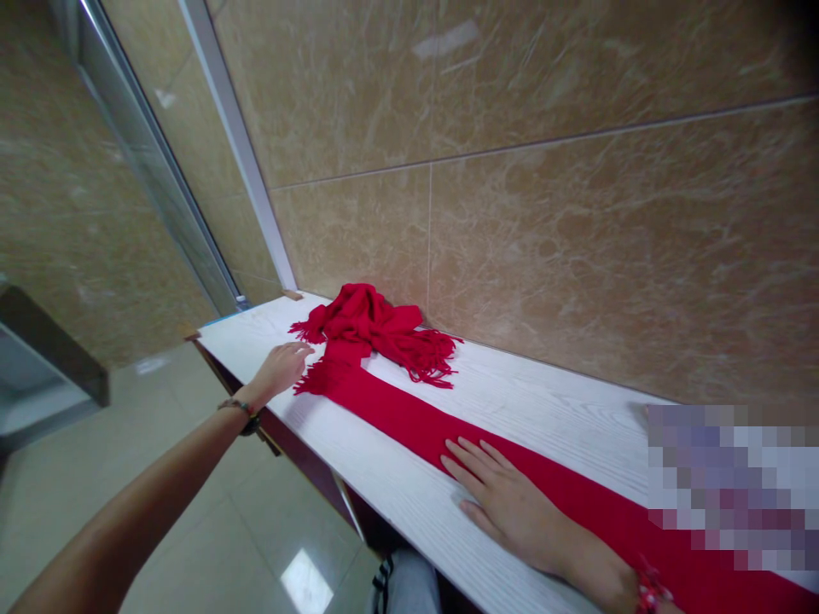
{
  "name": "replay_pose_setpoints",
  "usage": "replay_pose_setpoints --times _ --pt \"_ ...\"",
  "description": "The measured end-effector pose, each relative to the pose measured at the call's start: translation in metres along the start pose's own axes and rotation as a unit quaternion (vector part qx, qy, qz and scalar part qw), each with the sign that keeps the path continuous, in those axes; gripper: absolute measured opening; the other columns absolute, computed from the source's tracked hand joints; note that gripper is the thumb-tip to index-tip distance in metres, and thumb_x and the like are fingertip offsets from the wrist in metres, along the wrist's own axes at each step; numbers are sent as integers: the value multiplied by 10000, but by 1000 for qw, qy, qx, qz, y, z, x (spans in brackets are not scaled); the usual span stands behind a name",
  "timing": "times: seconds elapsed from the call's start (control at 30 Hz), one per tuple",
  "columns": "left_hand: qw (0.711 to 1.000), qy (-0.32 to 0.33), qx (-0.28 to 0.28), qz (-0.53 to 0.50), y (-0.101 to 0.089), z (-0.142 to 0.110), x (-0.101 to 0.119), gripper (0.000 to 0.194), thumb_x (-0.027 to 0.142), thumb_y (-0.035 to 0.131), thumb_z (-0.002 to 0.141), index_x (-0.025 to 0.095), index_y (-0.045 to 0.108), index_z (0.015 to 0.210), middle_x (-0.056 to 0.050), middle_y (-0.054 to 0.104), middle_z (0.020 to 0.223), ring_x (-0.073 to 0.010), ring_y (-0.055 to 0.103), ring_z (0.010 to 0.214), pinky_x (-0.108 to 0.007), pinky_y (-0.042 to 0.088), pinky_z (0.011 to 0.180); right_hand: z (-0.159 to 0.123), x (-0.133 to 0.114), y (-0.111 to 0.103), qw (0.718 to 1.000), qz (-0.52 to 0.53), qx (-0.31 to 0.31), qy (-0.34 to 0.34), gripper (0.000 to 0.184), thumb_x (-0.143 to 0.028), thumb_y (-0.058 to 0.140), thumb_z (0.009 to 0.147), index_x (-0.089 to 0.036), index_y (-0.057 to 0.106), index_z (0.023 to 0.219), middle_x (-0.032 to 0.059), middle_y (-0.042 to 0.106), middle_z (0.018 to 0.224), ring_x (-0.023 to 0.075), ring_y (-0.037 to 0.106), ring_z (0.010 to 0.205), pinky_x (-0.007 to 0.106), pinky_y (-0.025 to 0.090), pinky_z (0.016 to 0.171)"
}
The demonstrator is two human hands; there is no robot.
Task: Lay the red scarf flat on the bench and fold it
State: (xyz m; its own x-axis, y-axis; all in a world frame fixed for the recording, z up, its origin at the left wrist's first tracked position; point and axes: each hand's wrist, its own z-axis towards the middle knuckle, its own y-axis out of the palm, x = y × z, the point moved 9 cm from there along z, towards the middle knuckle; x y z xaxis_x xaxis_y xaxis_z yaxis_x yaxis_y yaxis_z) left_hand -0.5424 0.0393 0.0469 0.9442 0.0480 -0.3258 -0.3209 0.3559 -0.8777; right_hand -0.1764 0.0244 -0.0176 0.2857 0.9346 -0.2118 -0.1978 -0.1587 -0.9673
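Note:
A long red scarf [409, 418] lies stretched flat along the white table [550, 375], its fringed end toward the far left. My right hand [496, 490] rests palm down on the scarf's near edge with its fingers spread. Close to the fringe, my left hand [286, 368] hovers at the table's edge, fingers extended; I see nothing in it. Behind the fringed end, a bunched red fringed cloth [374, 324] is heaped against the wall. Whether the heap joins the flat scarf I cannot tell.
A tan marble-tiled wall [576, 239] runs along the table's back edge. A small brown block [293, 295] sits at the far corner, and a bottle [242, 303] shows beyond it. Part of the right side is blurred into blocks. Shiny floor tiles [236, 520] lie below left.

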Motion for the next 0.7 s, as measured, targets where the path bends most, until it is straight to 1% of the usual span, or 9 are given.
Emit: replay_pose_setpoints --times 0.1,0.17,0.23,0.33,0.43,0.5,0.57,0.63,0.7 --pt "995 96 -24 -31 1 9 45 405 99 407 784 256 576 1117 -19 567 1187 -164 473 1121 -320 323 987 0 0 1 1000 -2 -7 2 474 -355 344 921 -205 326 1371 86 322 1420 237 246 1317 472 242 1071" --pt "990 128 -45 -38 5 13 62 399 115 435 783 282 571 1118 4 577 1171 -149 465 1127 -301 298 1004 1 0 1 1000 -2 -8 3 475 -357 340 922 -201 328 1370 88 323 1420 237 247 1317 471 240 1072" --pt "993 100 -49 -25 10 15 54 362 113 449 771 253 600 1068 -34 612 1099 -185 497 1081 -355 316 980 0 0 1 1000 0 -3 3 476 -361 339 923 -200 328 1370 86 322 1421 233 237 1321 466 238 1074" --pt "999 15 -31 5 13 10 19 314 64 454 720 210 648 919 -88 652 924 -262 539 992 -494 309 931 0 0 0 1000 1 -3 1 480 -367 340 922 -199 328 1371 81 314 1426 226 217 1328 453 229 1079" --pt "999 -25 -18 17 10 3 0 335 44 445 699 196 641 925 -108 644 949 -284 538 990 -539 303 912 1 -1 0 1000 0 -7 3 479 -363 340 921 -196 329 1370 80 312 1427 227 221 1327 452 231 1079" --pt "1000 -10 -15 10 8 1 9 369 66 423 742 195 605 1036 -105 602 1088 -252 512 1052 -466 330 931 1 -1 0 1000 -2 -12 5 478 -360 335 922 -191 330 1370 84 310 1426 230 228 1324 458 237 1076" --pt "999 43 -20 -20 8 -1 32 361 104 408 789 205 575 1092 -77 562 1164 -202 488 1091 -367 346 949 1 -2 -1 1000 -5 -16 5 477 -359 332 922 -184 337 1367 88 309 1425 233 229 1323 464 240 1074" --pt "994 93 -31 -51 11 -4 51 307 138 420 804 221 594 1043 -50 570 1137 -171 501 1063 -307 356 943 1 -2 -2 1000 -8 -18 7 477 -356 335 921 -179 343 1364 90 314 1423 234 235 1321 467 240 1073" --pt "992 103 -40 -61 16 -8 51 252 153 444 789 224 622 953 -45 600 1055 -173 532 1000 -310 374 915 1 -3 -2 1000 -9 -20 8 478 -354 337 920 -173 345 1362 93 317 1420 234 242 1318 468 241 1072"
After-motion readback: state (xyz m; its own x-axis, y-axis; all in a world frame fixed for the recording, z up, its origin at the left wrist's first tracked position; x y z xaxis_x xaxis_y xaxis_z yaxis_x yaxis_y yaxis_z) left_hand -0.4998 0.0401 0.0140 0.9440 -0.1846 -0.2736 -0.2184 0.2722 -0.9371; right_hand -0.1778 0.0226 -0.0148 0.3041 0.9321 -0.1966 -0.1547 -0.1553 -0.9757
